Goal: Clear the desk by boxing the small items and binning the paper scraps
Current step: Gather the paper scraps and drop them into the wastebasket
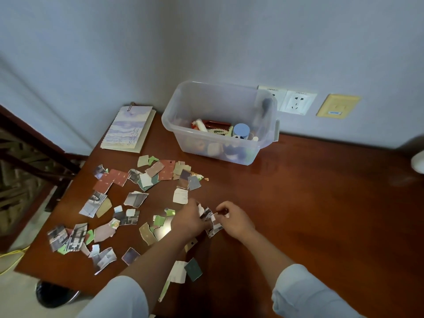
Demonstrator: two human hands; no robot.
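Head view. Nearer than the clear box (174,125) and mostly to its left: torn paper scraps (135,199), strewn loose over the brown table (321,191), some overlapping, some apart. Straight in front of the clear box, well short of it: left hand (191,218) and right hand (236,220), close together, knuckles up. Left hand curled around a gathered bunch (212,220) of scraps. Right hand curled too, seemingly pinching the same bunch from the other side (exact finger contact too blurred to tell). Inside the clear box: small items (241,130) lying on the bottom, a blue-lidded jar among them. Left of the clear box, against the wall: a spiral notebook (128,128). Much nearer than the clear box and off to its left, down on the floor past the table's corner: seemingly a dark-lined bin (52,294).

Handling, as a judgement only: featherweight, thin, limp at the torn edges. Probably glossy print, so slippery piece against piece and prone to lie flat against the polished wood. Hard to lift by the face. Better to slide each scrap onto a neighbour, raise an edge with a fingertip, then pinch across the stack near its middle. Hold the bunch flat and firm rather than by one corner, or expect inner pieces to slip out. No fragility to fear, no harm in creasing. Keep each load small enough for one hand before carrying toward the bin.
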